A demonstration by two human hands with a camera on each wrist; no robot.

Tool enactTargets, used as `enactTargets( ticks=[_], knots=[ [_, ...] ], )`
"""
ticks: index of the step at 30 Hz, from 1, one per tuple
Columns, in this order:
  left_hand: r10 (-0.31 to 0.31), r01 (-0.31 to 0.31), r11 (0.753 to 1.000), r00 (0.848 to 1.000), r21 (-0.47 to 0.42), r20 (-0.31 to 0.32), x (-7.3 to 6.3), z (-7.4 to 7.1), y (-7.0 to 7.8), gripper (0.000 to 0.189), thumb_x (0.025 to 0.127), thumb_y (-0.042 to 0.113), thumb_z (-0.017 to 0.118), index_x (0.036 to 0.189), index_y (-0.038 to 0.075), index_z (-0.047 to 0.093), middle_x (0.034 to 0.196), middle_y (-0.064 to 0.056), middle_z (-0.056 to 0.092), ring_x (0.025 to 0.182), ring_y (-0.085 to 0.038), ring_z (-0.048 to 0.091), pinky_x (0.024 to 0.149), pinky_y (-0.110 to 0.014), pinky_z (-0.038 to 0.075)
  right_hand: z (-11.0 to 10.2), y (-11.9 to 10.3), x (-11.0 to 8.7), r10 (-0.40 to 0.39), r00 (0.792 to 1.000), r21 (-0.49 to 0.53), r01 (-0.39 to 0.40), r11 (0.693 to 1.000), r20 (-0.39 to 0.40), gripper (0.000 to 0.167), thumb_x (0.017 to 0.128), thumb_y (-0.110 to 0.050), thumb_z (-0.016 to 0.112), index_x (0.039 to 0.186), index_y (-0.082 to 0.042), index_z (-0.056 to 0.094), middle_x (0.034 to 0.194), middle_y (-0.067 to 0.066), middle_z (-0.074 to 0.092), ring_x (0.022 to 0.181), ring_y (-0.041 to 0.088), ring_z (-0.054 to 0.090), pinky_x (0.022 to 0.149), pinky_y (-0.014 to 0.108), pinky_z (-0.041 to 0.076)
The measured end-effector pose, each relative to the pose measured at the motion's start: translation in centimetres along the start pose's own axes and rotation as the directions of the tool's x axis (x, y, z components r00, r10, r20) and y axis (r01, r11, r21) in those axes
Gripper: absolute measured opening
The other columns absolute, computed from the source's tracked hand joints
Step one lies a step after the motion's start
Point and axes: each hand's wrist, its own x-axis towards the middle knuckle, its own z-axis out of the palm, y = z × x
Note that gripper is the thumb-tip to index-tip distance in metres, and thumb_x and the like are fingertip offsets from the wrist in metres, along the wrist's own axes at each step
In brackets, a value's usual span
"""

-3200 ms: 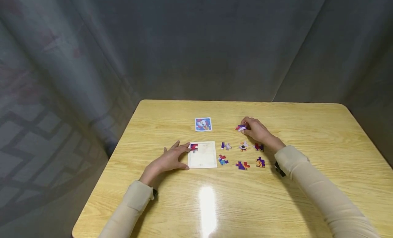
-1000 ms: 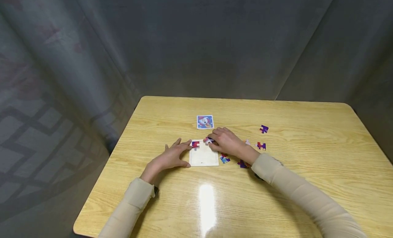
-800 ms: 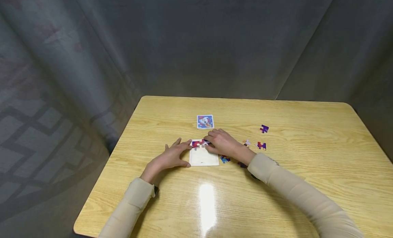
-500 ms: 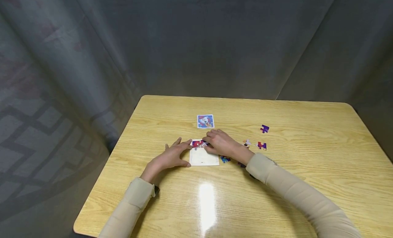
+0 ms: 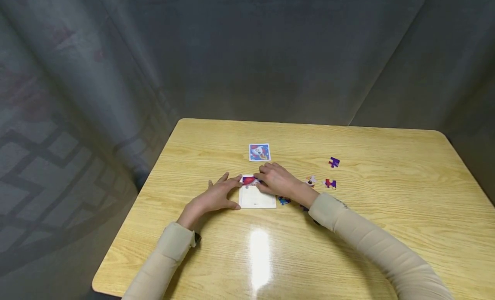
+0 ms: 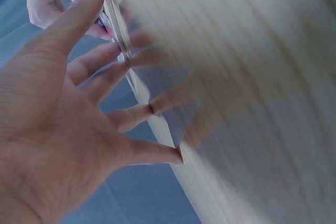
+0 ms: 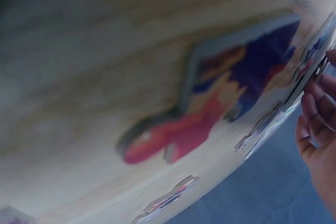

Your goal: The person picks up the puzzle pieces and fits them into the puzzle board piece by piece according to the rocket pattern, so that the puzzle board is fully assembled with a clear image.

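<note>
I see right hand (image 5: 276, 179) pinching white piece (image 5: 255, 182), gap to red piece (image 5: 249, 180) now closed, square tray (image 5: 257, 199), left hand (image 5: 215, 197) spread wide

The card (image 5: 259, 152) lies behind the tray (image 5: 257, 198), loose pieces (image 5: 330, 183) at right.

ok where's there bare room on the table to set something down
The yellow wooden tabletop is bare right of the red-purple jigsaw piece, and nearest the wearer between the beige left sleeve and beige right sleeve. Crowded: the square white puzzle tray, with left hand, right hand and loose pieces.
</note>
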Motion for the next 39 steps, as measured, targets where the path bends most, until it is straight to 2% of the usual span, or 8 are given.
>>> enactTargets(
  ticks=[5,12,21,29,35,39],
  knots=[
    [0.004,-0.004,1.000,1.000,-0.005,-0.005,-0.2,-0.1,0.0,0.066,0.080,0.036,0.077,0.137,0.015,0.052,0.158,0.000,0.025,0.146,-0.035,0.006,0.097,-0.081,0.003,-0.2,-0.3,0.0,-0.015,1.000,-0.032,0.015,0.999,0.014,0.031,0.094,-0.028,0.061,0.115,-0.007,0.071,0.091,0.007,0.062,0.082,0.022,0.056,0.073,0.041,0.051],
    [0.006,-0.006,1.000,1.000,-0.006,-0.008,-0.3,-0.2,0.1,0.067,0.080,0.037,0.077,0.138,0.015,0.052,0.158,0.000,0.025,0.146,-0.035,0.006,0.097,-0.080,0.003,-0.5,-0.6,0.0,0.042,0.998,0.013,-0.043,0.999,0.049,0.032,0.095,-0.029,0.061,0.120,-0.012,0.069,0.090,0.004,0.058,0.077,0.018,0.051,0.064,0.035,0.045],
    [0.009,-0.008,1.000,1.000,-0.011,0.006,0.0,0.1,0.1,0.069,0.081,0.037,0.076,0.141,0.017,0.049,0.158,0.001,0.024,0.146,-0.034,0.005,0.098,-0.079,0.002,-0.4,-0.6,-0.1,0.091,0.995,0.098,-0.095,0.991,0.052,0.031,0.093,-0.028,0.065,0.119,-0.011,0.070,0.088,0.003,0.057,0.075,0.016,0.048,0.062,0.031,0.043],
    [0.006,-0.005,1.000,1.000,-0.014,0.011,0.2,0.3,0.0,0.068,0.080,0.037,0.077,0.140,0.018,0.050,0.158,0.003,0.024,0.147,-0.033,0.006,0.099,-0.079,0.002,-0.3,-0.6,-0.1,0.080,0.996,0.082,-0.084,0.993,0.046,0.029,0.092,-0.027,0.067,0.117,-0.015,0.071,0.088,0.002,0.057,0.075,0.015,0.048,0.062,0.030,0.042],
    [0.001,-0.001,1.000,1.000,-0.011,0.002,-0.1,0.2,-0.1,0.066,0.080,0.036,0.077,0.138,0.017,0.052,0.158,0.002,0.025,0.146,-0.035,0.007,0.099,-0.079,0.003,-0.4,-0.1,-0.5,0.065,0.998,0.085,-0.064,0.994,-0.013,0.031,0.093,-0.030,0.064,0.120,-0.015,0.070,0.088,0.002,0.055,0.072,0.015,0.046,0.061,0.030,0.040],
    [-0.006,0.006,1.000,1.000,-0.007,0.010,-0.2,0.1,-0.1,0.066,0.080,0.036,0.077,0.138,0.016,0.052,0.158,0.002,0.025,0.146,-0.034,0.006,0.099,-0.079,0.002,-1.9,1.6,-2.2,0.131,0.989,0.132,-0.121,0.984,-0.069,0.032,0.094,-0.025,0.064,0.121,-0.011,0.068,0.093,0.005,0.057,0.075,0.017,0.045,0.065,0.033,0.041]
  ],
)
